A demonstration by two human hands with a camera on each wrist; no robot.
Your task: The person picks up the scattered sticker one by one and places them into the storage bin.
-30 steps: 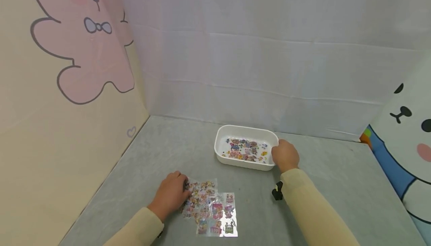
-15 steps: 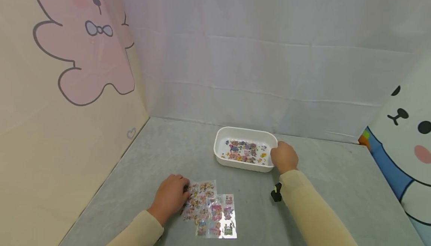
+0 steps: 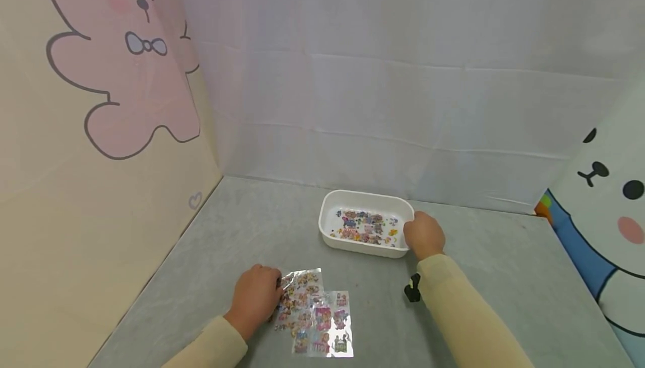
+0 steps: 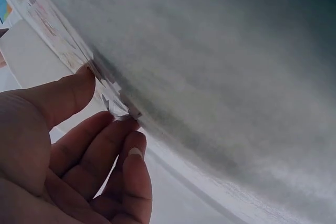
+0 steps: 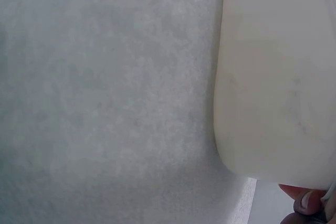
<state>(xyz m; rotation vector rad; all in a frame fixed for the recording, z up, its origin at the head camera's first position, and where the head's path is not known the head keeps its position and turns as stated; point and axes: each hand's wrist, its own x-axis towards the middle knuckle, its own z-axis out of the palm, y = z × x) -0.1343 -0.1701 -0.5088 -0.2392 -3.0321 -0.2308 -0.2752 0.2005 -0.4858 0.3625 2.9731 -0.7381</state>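
In the head view, my left hand (image 3: 255, 298) is at the left edge of a clear sheet of small colourful stickers (image 3: 301, 296). Thumb and fingertips pinch that edge in the left wrist view, where the sticker sheet (image 4: 44, 17) runs to the upper left. A second, shiny sticker sheet (image 3: 325, 317) with larger pictures overlaps its lower right corner. My right hand (image 3: 425, 234) grips the right end of a white plastic tray (image 3: 365, 247). Loose-looking colourful stickers (image 3: 363, 227) lie on the tray's floor. The right wrist view shows the tray's outer wall (image 5: 273, 87) and a few fingertips (image 5: 310, 203).
The grey tabletop (image 3: 262, 233) carries both sheets and the tray. A white curtain (image 3: 373, 93) hangs close behind the tray. On the left stands a cream wall hanging with a pink bear (image 3: 146, 88); another printed cloth (image 3: 612, 211) is at the right.
The left hand has shifted slightly toward me, and the top edge of the pinched sticker sheet now looks shinier and a little raised. The right hand and tray stay in place.
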